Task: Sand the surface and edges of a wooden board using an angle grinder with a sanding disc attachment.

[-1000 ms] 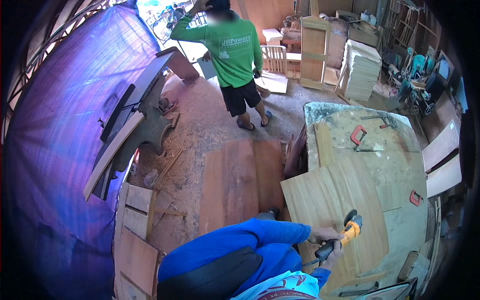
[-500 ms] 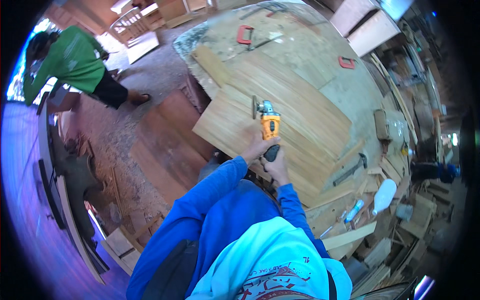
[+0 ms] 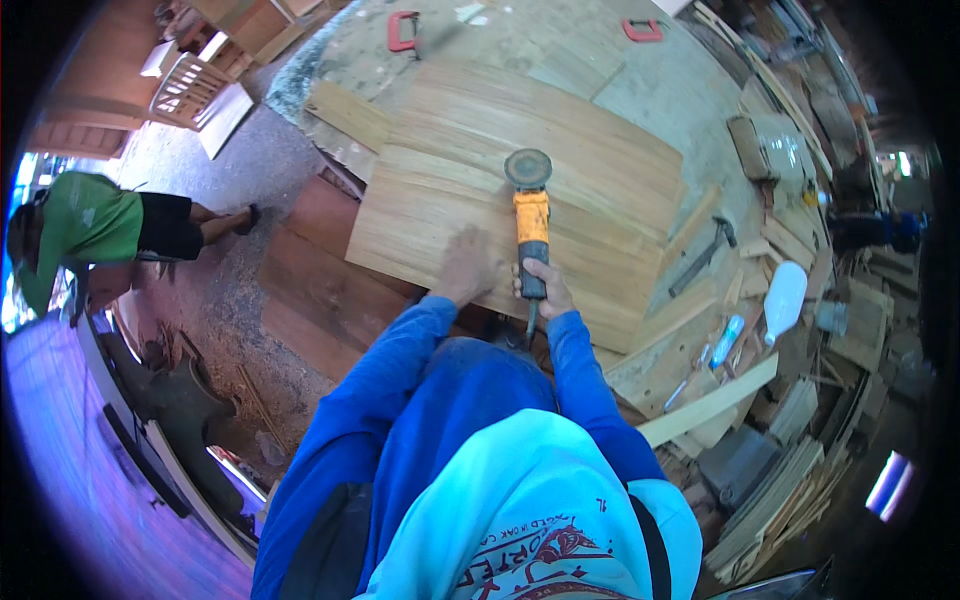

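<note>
A yellow and black angle grinder lies along the wooden panel, its round disc at the far end. Around its black rear body my right hand is closed, with the cord trailing toward me. My left hand is off the tool, over the panel's near edge just left of the grinder; its fingers look stretched out, though motion blurs them. The panel is pale, made of joined boards, and rests on the worktable.
Two red clamps lie at the table's far side. To the right are a hammer, a white jug, a small bottle and wood offcuts. Brown panels lean at left. A person in green bends at far left.
My left hand has let go of the grinder and moved left over the panel. The grinder has turned, so its disc now shows its round face. The view has shifted.
</note>
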`<action>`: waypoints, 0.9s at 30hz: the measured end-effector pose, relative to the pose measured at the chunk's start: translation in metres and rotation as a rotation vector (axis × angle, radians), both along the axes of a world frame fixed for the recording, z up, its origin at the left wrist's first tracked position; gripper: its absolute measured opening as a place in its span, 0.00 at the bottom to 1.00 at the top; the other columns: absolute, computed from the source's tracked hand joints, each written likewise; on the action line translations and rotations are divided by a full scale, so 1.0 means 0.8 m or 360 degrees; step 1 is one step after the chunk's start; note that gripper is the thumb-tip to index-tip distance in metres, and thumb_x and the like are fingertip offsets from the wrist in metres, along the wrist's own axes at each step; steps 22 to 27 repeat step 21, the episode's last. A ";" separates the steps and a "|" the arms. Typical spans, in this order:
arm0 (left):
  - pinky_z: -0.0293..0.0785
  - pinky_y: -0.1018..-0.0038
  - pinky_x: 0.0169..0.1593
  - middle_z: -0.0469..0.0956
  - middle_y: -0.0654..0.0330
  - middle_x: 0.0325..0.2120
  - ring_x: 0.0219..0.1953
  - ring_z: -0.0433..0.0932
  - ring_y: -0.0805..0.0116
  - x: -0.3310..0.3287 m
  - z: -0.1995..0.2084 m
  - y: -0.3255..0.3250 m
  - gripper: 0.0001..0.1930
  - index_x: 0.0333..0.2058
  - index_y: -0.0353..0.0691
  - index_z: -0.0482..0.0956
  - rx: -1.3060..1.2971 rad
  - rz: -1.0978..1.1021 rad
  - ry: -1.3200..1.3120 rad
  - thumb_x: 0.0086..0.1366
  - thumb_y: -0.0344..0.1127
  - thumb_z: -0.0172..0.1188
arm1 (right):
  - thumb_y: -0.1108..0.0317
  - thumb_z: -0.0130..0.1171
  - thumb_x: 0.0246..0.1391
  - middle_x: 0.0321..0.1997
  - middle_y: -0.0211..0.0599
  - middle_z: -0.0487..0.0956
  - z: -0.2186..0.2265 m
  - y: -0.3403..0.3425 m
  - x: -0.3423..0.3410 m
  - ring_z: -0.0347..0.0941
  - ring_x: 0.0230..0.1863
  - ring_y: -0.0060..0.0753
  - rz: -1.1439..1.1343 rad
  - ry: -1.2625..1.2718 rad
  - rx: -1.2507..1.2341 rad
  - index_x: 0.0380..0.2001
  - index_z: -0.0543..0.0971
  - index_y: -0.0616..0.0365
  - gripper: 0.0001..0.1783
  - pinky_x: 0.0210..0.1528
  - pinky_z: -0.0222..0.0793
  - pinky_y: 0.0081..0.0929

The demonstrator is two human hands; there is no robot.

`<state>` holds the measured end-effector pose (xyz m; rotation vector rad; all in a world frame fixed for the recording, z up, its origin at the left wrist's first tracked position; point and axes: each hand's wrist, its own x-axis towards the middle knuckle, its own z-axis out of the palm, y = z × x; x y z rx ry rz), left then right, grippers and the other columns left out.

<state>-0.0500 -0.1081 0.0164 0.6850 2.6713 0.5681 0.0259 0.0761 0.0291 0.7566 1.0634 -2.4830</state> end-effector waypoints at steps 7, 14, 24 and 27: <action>0.58 0.36 0.65 0.49 0.37 0.69 0.68 0.50 0.24 0.053 0.024 -0.082 0.43 0.69 0.52 0.58 -0.0341 -0.0021 0.0114 0.56 0.41 0.68 | 0.60 0.68 0.53 0.34 0.39 0.78 -0.017 0.018 0.010 0.77 0.30 0.31 -0.0206 0.0036 -0.0241 0.44 0.73 0.63 0.22 0.29 0.78 0.32; 0.52 0.34 0.67 0.41 0.37 0.72 0.71 0.44 0.23 0.065 0.015 -0.089 0.48 0.73 0.57 0.51 -0.0427 -0.0057 -0.0171 0.57 0.41 0.68 | 0.59 0.72 0.50 0.32 0.36 0.77 -0.010 0.024 0.019 0.77 0.27 0.30 -0.0112 -0.0088 0.0226 0.45 0.72 0.60 0.26 0.24 0.76 0.29; 0.49 0.36 0.69 0.47 0.39 0.72 0.72 0.44 0.26 0.067 -0.008 -0.086 0.42 0.71 0.55 0.57 -0.0358 -0.0007 0.0127 0.58 0.36 0.63 | 0.63 0.70 0.47 0.30 0.33 0.76 -0.042 0.013 0.014 0.72 0.25 0.28 0.0250 -0.0005 0.1655 0.41 0.72 0.60 0.22 0.25 0.71 0.32; 0.49 0.36 0.69 0.47 0.39 0.72 0.72 0.44 0.26 0.067 -0.008 -0.086 0.42 0.71 0.55 0.57 -0.0358 -0.0007 0.0127 0.58 0.36 0.63 | 0.63 0.70 0.47 0.30 0.33 0.76 -0.042 0.013 0.014 0.72 0.25 0.28 0.0250 -0.0005 0.1655 0.41 0.72 0.60 0.22 0.25 0.71 0.32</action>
